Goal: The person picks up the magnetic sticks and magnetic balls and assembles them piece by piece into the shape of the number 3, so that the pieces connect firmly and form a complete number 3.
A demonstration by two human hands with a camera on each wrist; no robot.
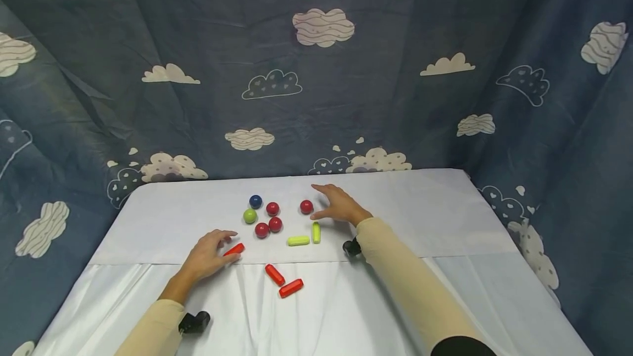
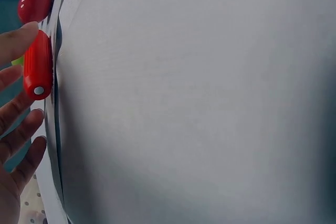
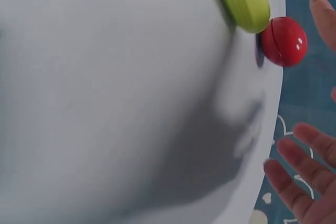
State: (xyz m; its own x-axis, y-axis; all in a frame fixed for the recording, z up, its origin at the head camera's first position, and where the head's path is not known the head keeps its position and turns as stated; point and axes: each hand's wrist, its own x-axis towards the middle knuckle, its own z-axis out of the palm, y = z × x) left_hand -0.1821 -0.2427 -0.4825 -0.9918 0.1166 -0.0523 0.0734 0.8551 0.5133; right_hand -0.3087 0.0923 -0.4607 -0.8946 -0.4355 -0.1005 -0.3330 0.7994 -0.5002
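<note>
On the white-covered tabletop (image 1: 425, 202) lie one blue ball (image 1: 255, 201), one green ball (image 1: 250, 216), three clustered red balls (image 1: 272, 209) and a lone red ball (image 1: 306, 207) (six balls in all). Two yellow-green sticks (image 1: 298, 240) sit just beside each other; two red sticks (image 1: 290, 288) lie nearer the person. A third red stick (image 1: 234, 249) is between the left hand's (image 1: 204, 255) thumb and fingers, its grip loose and spread; contact I cannot tell. The right hand (image 1: 341, 205) spreads wide beside the lone red ball, its grip holding nothing.
</note>
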